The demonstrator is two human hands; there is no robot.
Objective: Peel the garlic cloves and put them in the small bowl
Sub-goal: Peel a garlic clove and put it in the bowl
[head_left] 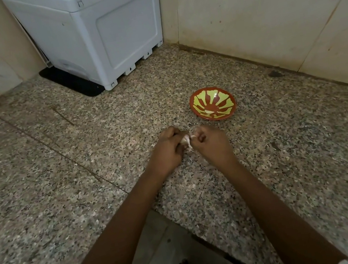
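1. Sitting between the two hands over the middle of the counter, one garlic clove shows only as a small pale patch. Most of it is hidden, so I cannot tell its long axis or where its tip points.
2. The left hand has its fingers curled round the clove. The right hand pinches a strip of papery skin between thumb and fingertips, and the strip trails toward the counter's near edge.
3. One small bowl, red-brown with a yellow-green pattern, stands just beyond the right hand. One peeled clove lies inside it, long axis roughly left to right.
4. The counter is speckled granite with a notch in its near edge, and it meets beige walls at the back and the right.
5. One white plastic box stands on one black mat in the far left corner.
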